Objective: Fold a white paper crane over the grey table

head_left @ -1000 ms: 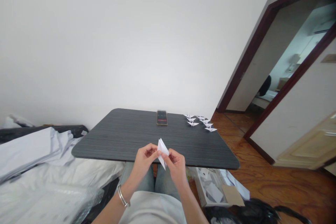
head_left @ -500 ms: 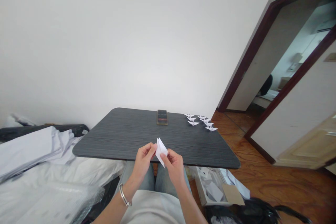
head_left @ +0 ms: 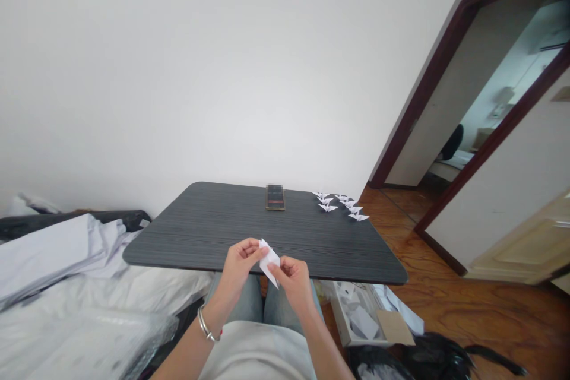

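A small folded piece of white paper [head_left: 269,260] is pinched between both hands, just above the near edge of the dark grey table [head_left: 200,231]. My left hand [head_left: 239,263], with a silver bracelet on its wrist, grips the paper's upper left side with its fingertips. My right hand [head_left: 293,277] pinches the paper's lower right side. Several finished white paper cranes [head_left: 341,205] stand in rows at the table's far right corner. A phone [head_left: 275,197] lies near the far edge.
White bedding and plastic wrap [head_left: 66,285] lie to the left of the table. A cardboard box of white paper [head_left: 363,320] sits on the wooden floor at the right, beside a black bag [head_left: 427,359]. A doorway [head_left: 485,130] opens at the right.
Both hands have shifted slightly left and lower with the paper. The paper's upper point now looks shorter and more folded down than it did before.
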Tool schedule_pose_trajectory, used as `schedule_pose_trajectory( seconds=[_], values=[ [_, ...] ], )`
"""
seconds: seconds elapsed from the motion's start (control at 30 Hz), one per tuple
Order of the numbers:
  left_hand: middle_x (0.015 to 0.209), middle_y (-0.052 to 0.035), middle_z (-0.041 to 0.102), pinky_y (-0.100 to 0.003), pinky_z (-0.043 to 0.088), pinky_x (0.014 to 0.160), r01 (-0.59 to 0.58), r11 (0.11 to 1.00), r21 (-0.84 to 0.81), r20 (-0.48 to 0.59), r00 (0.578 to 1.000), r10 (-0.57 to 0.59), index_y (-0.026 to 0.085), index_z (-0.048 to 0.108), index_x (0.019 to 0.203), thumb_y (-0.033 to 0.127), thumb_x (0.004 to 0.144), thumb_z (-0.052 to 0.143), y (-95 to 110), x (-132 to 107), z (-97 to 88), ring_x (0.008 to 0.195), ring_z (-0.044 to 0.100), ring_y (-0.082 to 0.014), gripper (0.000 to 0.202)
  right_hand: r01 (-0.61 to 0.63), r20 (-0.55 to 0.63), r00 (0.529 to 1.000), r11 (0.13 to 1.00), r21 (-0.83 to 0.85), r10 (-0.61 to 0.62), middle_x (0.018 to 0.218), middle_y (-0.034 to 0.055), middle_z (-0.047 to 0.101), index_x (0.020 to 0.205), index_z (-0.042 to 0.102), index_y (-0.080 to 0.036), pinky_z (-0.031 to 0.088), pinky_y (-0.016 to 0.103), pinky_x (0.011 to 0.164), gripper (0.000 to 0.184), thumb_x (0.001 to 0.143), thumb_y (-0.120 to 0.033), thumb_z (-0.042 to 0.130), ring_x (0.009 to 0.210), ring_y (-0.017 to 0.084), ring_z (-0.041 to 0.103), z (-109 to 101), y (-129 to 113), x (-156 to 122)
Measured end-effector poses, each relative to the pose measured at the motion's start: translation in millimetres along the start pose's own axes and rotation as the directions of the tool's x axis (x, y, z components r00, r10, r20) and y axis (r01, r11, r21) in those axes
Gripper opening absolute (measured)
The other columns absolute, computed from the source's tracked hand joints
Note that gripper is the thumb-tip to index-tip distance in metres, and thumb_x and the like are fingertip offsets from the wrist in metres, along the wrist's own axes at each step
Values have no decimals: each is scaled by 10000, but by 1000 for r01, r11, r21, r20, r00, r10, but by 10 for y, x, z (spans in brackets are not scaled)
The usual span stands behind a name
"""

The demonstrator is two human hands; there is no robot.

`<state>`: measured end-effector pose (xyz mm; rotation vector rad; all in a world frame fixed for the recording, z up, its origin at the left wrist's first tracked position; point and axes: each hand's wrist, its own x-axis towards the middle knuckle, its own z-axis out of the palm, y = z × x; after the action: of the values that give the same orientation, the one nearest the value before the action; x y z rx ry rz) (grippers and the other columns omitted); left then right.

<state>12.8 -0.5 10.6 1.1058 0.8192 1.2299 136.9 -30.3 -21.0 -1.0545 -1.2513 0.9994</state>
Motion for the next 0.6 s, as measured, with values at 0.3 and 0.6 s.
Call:
schedule_pose_trajectory(
  seconds=[0.3, 0.6],
  values=[
    [600, -28, 666, -209, 412, 532, -10, 997, 72, -72, 997, 15, 117, 662, 655, 273, 650, 677, 88, 17, -16, 517, 541, -109, 156, -22, 62, 998, 1000, 0, 22, 412, -64, 377, 470, 421, -169, 220, 192, 392, 323, 712, -304, 588, 388, 62, 309, -11, -2, -19],
    [597, -17, 668, -193, 426, 505, -94, 990, 107, -199, 973, 114, 123, 647, 621, 312, 647, 671, 77, 34, -32, 521, 555, -109, 192, 35, 49, 998, 978, -206, -26, 476, -44, 451, 540, 563, -140, 254, 196, 441, 237, 720, -294, 577, 438, 73, 357, -45, -27, -17]
  ],
)
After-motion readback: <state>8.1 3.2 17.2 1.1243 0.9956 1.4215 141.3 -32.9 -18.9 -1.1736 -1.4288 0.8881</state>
